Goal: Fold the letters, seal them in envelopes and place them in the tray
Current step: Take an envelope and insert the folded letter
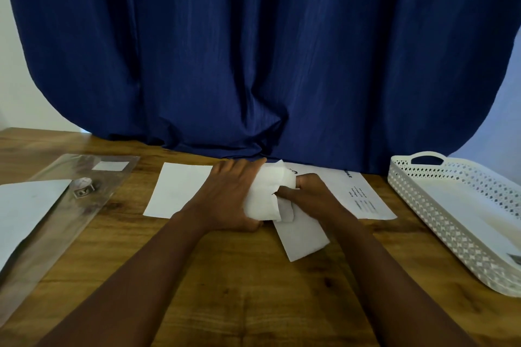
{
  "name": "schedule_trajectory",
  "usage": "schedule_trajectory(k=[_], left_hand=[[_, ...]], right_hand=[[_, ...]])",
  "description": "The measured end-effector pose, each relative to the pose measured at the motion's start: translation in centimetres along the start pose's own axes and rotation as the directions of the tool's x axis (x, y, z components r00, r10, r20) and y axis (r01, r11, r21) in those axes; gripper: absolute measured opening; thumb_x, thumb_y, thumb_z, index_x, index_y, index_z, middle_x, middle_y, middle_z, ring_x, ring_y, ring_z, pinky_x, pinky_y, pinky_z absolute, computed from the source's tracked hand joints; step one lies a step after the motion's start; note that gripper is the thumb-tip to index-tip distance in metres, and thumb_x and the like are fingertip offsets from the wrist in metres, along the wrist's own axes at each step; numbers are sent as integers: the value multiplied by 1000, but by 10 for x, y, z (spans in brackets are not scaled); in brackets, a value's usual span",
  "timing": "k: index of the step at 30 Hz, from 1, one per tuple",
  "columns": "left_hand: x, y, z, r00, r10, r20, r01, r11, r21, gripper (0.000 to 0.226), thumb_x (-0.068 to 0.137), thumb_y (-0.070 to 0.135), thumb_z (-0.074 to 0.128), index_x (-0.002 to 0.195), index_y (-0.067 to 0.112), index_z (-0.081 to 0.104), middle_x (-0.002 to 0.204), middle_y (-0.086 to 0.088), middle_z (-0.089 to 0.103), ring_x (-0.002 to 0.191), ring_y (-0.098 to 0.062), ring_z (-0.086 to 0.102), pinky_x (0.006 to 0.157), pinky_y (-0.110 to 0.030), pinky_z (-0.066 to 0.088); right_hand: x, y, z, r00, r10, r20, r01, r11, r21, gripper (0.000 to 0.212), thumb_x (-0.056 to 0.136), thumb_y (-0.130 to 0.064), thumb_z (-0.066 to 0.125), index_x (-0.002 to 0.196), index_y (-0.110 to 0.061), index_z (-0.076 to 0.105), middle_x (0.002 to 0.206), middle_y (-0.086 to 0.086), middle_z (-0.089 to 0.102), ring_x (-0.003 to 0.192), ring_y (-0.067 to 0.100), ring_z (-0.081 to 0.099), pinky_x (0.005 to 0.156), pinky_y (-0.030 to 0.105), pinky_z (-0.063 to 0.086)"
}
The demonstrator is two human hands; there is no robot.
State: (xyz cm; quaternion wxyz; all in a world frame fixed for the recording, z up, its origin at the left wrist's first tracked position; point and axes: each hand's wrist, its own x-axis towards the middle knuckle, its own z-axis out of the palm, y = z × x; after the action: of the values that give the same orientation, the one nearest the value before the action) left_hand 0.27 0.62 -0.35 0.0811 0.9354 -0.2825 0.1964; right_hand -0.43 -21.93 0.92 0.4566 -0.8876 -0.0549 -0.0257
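Both forearms reach forward over brown wooden desk (225, 290). Left hand (225, 200), palm down, grips folded white paper letter (262, 197) at desk centre. Right hand (307, 197) pinches its edge, apparently over white envelope (304, 239). White perforated plastic tray (439, 205) far right.

Bare counter (253, 298) lies open toward the near edge; the tray (439, 222) bounds the right, a clear sleeve (70, 205), seemingly flat, the left.

Left hand (225, 197) grips folded letter (263, 200); right hand (307, 197) pinches it over envelope (304, 236); tray (439, 222) right.
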Motion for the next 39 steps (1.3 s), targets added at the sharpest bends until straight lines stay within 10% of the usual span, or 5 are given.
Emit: schedule_trajectory(k=[3,8,11,15,39], left_hand=[[-3,-9,-5,996,-40,-81,43,998,42,111,63,71,76,154,26,31,144,-1,46,128,-25,45,111,-45,32],[-6,-20,-10,982,-169,-85,174,983,53,118,58,72,76,156,28,26,146,-1,41,132,-25,37,117,-47,26],[-6,-21,-10,976,-198,-93,205,975,82,127,55,75,76,157,27,18,147,-3,37,134,-26,32,121,-50,22],[-6,-20,-8,975,-184,-127,195,977,81,129,52,78,76,156,25,20,146,-5,38,134,-28,34,122,-54,22],[-3,-8,-1,993,-96,-70,104,986,128,133,57,84,64,161,23,10,155,-9,33,142,-33,32,125,-59,11]], right_hand=[[1,1,-22,992,-125,-18,123,991,-56,4,93,-26,71,94,-30,70,104,-12,69,85,-5,61,76,23,45],[-9,4,-49,983,-134,-128,141,989,53,87,93,-14,71,157,-36,17,123,-11,59,103,6,65,89,24,52],[-15,1,-62,986,-148,-74,155,982,112,67,90,-19,74,144,-38,37,104,-10,74,81,1,73,61,10,53],[-19,-3,-66,981,-191,43,190,982,16,23,92,-22,72,113,-28,65,108,-10,75,82,-3,72,61,9,51],[-21,3,-67,970,-83,230,151,944,-295,27,90,-34,73,116,-29,74,110,-12,75,99,10,70,94,39,58]])
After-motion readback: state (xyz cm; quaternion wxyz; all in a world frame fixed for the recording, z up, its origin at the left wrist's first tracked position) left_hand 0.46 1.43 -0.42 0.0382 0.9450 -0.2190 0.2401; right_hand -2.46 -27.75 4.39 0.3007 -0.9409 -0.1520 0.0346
